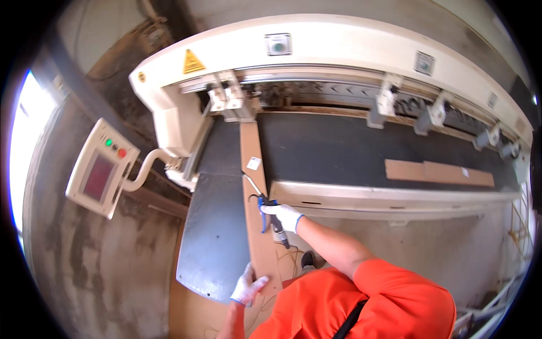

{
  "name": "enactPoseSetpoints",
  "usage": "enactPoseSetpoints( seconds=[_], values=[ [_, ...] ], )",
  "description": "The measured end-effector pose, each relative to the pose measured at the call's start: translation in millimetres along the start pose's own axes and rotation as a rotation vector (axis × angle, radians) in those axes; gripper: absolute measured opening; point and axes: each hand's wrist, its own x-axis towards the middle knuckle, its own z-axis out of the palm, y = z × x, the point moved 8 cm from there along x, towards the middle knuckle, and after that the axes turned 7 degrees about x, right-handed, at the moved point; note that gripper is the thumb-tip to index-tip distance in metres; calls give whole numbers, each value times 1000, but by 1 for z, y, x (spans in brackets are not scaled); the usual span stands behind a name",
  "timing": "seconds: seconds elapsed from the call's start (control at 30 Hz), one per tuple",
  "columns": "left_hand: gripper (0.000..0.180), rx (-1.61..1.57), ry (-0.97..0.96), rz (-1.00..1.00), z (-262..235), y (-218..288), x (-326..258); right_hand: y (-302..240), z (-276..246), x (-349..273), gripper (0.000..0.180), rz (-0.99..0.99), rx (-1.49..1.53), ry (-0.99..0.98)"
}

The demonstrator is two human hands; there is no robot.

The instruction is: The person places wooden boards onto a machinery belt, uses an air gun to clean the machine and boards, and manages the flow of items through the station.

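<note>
A long, narrow brown board with a small white label lies lengthwise in front of me. Its far end reaches the white clamp blocks of a large white machine. My left hand, in a white glove, grips the board's near end, thumb on top. In my right hand, gloved too, is a black and blue air blow gun. The gun is above the middle of the board, its thin nozzle pointing away from me toward the label. A hose fitting hangs below its handle.
The board crosses a dark machine bed and a grey side table. Brown board pieces lie at the right of the bed. More clamp blocks stand along the machine. A control panel on a curved arm is at left.
</note>
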Motion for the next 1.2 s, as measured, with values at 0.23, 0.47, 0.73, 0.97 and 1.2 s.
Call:
enactPoseSetpoints(
  seconds=[0.23,0.47,0.73,0.97,1.2],
  values=[
    [100,55,-401,-52,-11,82,-19,-18,1,-92,27,-98,161,-1],
    [113,231,-614,-255,25,40,-7,-39,-84,-152,39,-339,116,358],
    [70,767,-649,175,86,105,63,-40,-172,-295,42,-602,485,711],
    [86,635,-772,67,203,161,135,-89,-267,-373,37,-836,663,803],
    [57,329,-613,-12,351,217,200,-149,-397,-483,26,-1120,761,989]
  ],
)
